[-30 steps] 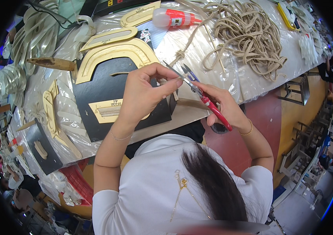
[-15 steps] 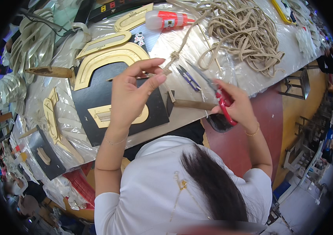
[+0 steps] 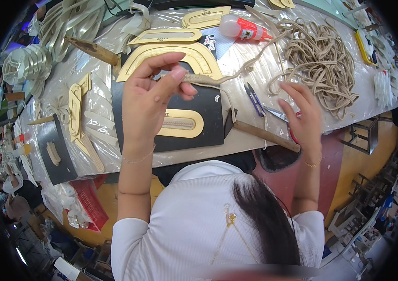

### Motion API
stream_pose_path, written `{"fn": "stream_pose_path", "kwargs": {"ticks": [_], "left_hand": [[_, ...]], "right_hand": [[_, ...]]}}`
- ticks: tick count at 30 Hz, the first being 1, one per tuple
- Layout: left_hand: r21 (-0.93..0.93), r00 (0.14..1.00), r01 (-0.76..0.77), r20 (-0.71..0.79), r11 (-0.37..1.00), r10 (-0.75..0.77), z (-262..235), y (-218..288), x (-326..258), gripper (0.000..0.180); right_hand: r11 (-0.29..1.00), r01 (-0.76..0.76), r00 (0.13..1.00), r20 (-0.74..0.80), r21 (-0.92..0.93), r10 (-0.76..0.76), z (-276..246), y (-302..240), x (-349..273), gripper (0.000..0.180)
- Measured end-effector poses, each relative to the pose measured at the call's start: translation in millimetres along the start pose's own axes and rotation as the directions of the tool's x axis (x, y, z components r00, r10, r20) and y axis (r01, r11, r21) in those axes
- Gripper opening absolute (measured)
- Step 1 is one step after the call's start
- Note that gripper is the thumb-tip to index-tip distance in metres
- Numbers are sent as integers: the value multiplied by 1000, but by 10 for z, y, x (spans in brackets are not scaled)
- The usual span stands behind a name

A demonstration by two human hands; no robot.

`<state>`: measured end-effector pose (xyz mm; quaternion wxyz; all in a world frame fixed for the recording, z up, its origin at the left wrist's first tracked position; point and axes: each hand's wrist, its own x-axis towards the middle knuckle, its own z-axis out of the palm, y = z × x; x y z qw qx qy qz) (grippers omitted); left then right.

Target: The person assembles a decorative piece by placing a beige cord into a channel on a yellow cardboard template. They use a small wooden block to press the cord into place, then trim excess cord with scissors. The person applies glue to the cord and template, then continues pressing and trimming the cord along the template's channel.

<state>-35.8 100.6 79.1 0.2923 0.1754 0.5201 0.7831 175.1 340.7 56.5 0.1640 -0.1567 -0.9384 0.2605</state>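
My left hand [image 3: 149, 103] pinches a beige cord [image 3: 203, 79] between thumb and fingers, above a black board [image 3: 194, 136]. From there the cord runs right toward a large tangled pile of cord [image 3: 320, 61]. Yellow slotted templates [image 3: 187, 122] lie on the board. My right hand [image 3: 306, 119] is open, fingers apart. Beside and partly behind it lie red-handled scissors [image 3: 278, 114] at the table's right front edge. Left of these are small purple thread snips [image 3: 255, 99] and a hammer with a wooden handle [image 3: 269, 136].
A clear bottle with a red label [image 3: 245, 29] lies at the back. A pointed wooden stick [image 3: 91, 50] rises left of the templates. White strip coils [image 3: 27, 68] fill the far left. A red basket [image 3: 91, 203] stands below the table, and a stool [image 3: 362, 136] is at right.
My right hand has let go of the red-handled scissors, which now lie on the table. My left hand still holds the cord, now stretched out more level. The view has shifted.
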Motion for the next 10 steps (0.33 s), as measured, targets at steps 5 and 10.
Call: {"fn": "stream_pose_path", "kwargs": {"ticks": [5, 10], "left_hand": [[91, 996, -85, 18, 992, 83, -117, 139, -322, 34], [172, 990, -84, -95, 981, 101, -477, 221, -648, 45]], "right_hand": [[766, 412, 902, -99, 494, -421, 671, -988, 620, 49], [780, 276, 831, 269, 562, -487, 870, -1292, 761, 44]]}}
